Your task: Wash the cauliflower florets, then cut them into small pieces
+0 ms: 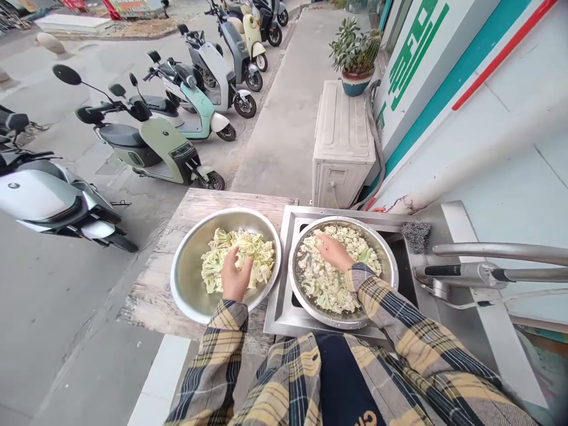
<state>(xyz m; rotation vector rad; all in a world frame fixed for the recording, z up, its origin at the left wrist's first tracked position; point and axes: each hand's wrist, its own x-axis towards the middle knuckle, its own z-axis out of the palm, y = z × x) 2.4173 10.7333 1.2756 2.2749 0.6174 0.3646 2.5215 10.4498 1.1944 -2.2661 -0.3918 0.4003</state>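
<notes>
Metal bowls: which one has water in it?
The right bowl, over the sink: its cauliflower sits in water. The left bowl, on the wooden table, holds cauliflower with no water visible.

A weathered wooden table (153, 296), its pale planks worn and rough at the ends, carries a wide metal basin (184, 296). Bare boards show around that basin, mostly from 8 to 10 o'clock and again toward 1 o'clock. At the table's 3 o'clock side stands a stainless-steel sink (465, 331), and the wide basin's rim comes right up to its edge (whether the two touch is hard to tell). A second metal basin (341, 320) sits over the sink's dark opening, which shows at its 3 o'clock side. On the steel, a dark grey scouring pad (416, 236) lies at that basin's 2 o'clock, with a metal tap (461, 274) at 3.
</notes>
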